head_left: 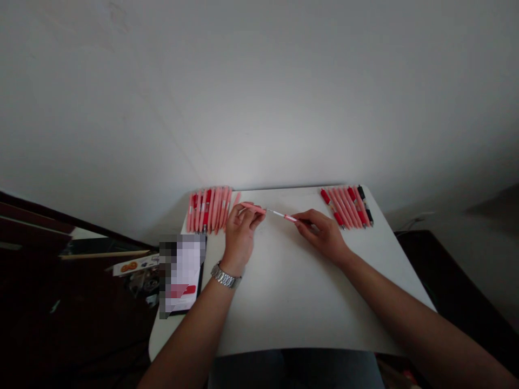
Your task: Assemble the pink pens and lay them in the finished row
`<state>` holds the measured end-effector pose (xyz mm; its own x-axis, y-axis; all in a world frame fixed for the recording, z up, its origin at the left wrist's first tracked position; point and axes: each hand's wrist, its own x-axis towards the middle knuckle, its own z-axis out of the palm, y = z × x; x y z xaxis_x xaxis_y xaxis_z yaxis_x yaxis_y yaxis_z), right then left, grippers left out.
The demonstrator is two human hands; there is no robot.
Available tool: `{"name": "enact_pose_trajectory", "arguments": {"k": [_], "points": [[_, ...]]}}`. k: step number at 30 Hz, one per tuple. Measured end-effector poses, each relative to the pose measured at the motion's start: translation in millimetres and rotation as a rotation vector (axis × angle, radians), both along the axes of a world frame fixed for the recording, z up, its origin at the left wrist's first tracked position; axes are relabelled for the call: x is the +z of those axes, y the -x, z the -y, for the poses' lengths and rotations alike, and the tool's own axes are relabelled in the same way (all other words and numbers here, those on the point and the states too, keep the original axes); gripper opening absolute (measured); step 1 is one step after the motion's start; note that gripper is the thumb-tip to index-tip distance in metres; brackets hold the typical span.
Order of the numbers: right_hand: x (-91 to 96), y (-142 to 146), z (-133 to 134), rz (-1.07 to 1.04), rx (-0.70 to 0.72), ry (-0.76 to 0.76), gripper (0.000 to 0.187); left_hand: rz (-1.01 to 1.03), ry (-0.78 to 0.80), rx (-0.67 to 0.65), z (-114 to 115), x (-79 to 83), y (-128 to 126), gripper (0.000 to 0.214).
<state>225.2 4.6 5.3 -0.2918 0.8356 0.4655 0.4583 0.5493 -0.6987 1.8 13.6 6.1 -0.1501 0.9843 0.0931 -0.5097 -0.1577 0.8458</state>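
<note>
So a pink pen barrel [254, 208] is pinched in the fingers of the left hand [241, 229], over the far half of the white table [292, 302]. A thin white refill [276, 214] is gripped by its red end in the right hand [322, 233], tip pointed at the barrel's end; whether they're touching can't really be told. Both hands are flanked by pens: one row [208, 209] is lined up left, another group [349, 208] right.
</note>
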Motion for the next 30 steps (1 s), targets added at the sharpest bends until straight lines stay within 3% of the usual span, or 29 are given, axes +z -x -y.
{"name": "enact_pose_trajectory", "arguments": {"k": [14,30], "points": [[0.1,-0.7,-0.8,0.025,0.009,-0.006,0.017,-0.033,0.034,0.026,2.0,4.1,-0.1,0.022],[1.5,0.0,-1.2,0.024,0.026,0.003,0.019,-0.085,-0.012,-0.087,5.3,1.5,-2.9,0.023]]}}
